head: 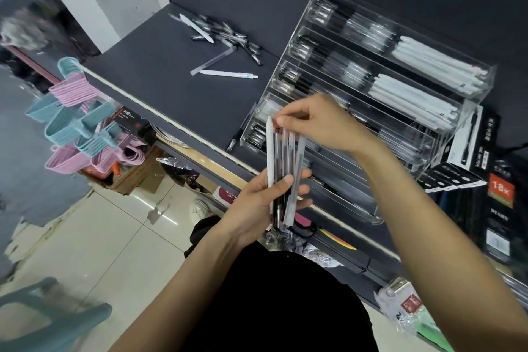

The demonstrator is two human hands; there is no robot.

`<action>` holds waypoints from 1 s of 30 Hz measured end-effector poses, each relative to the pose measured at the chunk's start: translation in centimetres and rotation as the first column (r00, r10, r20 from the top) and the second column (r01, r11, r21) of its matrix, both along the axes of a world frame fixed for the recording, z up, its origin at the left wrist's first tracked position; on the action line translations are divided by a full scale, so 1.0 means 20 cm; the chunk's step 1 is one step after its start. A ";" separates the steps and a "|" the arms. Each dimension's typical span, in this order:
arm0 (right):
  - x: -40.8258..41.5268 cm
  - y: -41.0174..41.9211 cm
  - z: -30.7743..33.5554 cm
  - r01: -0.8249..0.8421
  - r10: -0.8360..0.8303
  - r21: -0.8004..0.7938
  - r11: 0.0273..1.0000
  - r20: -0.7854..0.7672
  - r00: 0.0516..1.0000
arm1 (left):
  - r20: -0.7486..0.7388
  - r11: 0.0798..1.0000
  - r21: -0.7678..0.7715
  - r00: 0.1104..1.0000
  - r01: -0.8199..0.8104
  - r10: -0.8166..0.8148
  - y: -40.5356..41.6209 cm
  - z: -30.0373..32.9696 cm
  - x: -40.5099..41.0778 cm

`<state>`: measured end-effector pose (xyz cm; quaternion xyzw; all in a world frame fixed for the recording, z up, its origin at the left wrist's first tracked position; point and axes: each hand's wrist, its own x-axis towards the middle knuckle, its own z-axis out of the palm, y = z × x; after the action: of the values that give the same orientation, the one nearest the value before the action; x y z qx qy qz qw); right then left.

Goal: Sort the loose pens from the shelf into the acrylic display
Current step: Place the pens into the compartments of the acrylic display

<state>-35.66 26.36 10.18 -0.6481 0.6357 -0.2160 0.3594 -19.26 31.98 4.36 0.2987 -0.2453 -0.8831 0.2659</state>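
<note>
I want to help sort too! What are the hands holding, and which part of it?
The left hand grips a bunch of pens around their lower halves. The right hand pinches the pens' top ends.

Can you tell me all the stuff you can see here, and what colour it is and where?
bundle of pens: several, white, clear and dark, held upright in front of the shelf edge
loose pens: a pile plus a few strays, white, clear and black, on the shelf's left part
shelf: one, dark grey
acrylic display: one, clear, stepped rows holding white and clear pens, on the shelf's right part
hangers: many, pink and blue, hanging at left
black boxes: several, right of the display
floor tiles: pale, below
left hand: grips the bundle's lower part
right hand: pinches the pen tops
</note>
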 end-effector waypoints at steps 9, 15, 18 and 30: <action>0.00 -0.08 0.05 -0.012 -0.005 0.052 0.999 0.312 0.950 | 0.008 0.998 -0.041 0.999 0.043 -0.043 -0.02 0.00 0.01; -0.01 0.09 0.22 0.478 -0.345 -0.258 0.840 0.425 0.837 | 0.039 0.982 -0.027 0.981 -0.188 0.189 -0.02 -0.03 0.00; 0.13 0.28 0.06 0.589 -0.441 -0.203 0.782 0.488 0.753 | 0.035 0.927 0.022 0.927 -0.374 0.373 -0.07 -0.01 -0.01; 0.31 0.48 -0.26 0.630 -0.572 -0.283 0.723 0.265 0.776 | 0.088 0.874 0.027 0.872 -0.486 0.482 -0.07 0.02 -0.10</action>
<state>-29.46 35.95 4.99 -0.4406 0.7307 -0.4833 0.1958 -21.23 30.50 4.67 0.3912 -0.1515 -0.7818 0.4613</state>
